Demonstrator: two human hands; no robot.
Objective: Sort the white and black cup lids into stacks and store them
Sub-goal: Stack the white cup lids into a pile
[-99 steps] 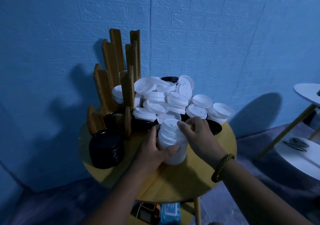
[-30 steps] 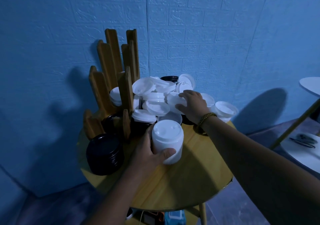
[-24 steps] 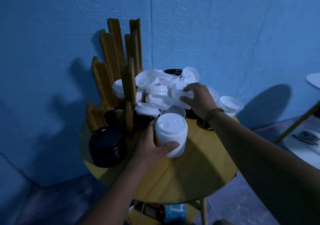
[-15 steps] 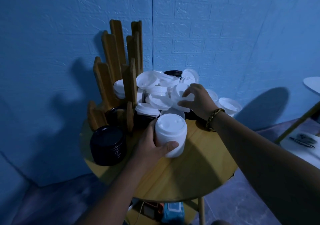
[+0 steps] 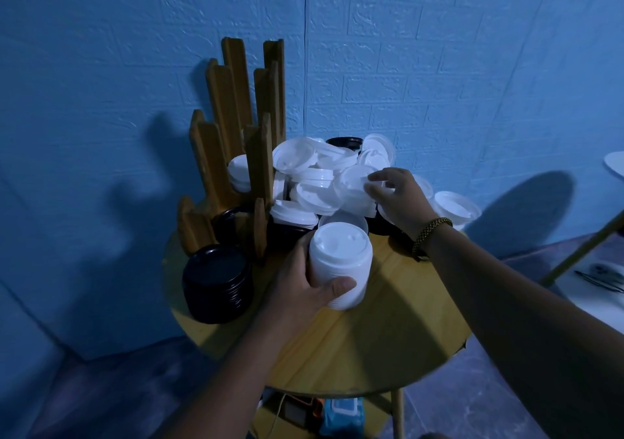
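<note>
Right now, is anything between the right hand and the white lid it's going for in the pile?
Nothing visible does. The right hand has its fingertips on a tilted white lid atop the loose pile. The left hand holds the white stack on the table, nearer the person and clear of that reach.

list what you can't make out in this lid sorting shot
Head view only.
- Lid count in the white stack: ridges blur together, and the left hand covers its side.
- Whether the right hand pinches or just touches a pile lid: motion blur.
- How many black lids sit in the white pile: mostly buried.
- What the items under the table are: cut off by tabletop and frame edge.
</note>
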